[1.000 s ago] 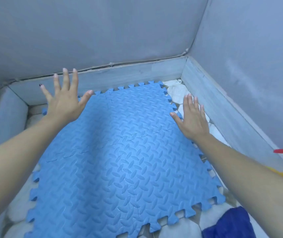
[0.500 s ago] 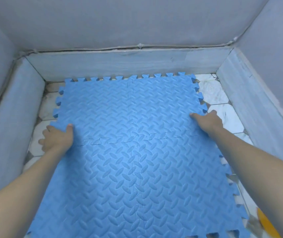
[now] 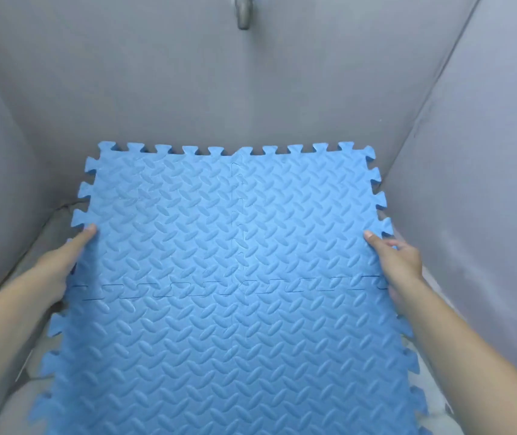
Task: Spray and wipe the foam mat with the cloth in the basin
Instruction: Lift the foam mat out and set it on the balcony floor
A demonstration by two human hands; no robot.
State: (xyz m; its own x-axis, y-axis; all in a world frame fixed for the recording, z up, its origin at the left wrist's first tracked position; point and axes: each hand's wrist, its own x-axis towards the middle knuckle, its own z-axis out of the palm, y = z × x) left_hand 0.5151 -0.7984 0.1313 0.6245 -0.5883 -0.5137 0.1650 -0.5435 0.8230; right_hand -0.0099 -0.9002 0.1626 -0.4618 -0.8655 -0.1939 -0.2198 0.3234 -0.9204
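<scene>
Grey walls [image 3: 188, 89] ahead; foam mat [image 3: 229, 277] spans between my left hand [image 3: 59, 271] and right hand [image 3: 400, 265], both gripping its edges.

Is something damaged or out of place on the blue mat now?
No damage shows. The foam mat is tilted up at its far edge, held by the left hand and right hand at its sides. Its tile seams look joined.

Grey walls [image 3: 157, 89]; perhaps a tap [image 3: 243, 14].

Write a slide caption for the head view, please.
Both hands, left and right, hold the blue foam mat by its side edges, tilted up.
</scene>
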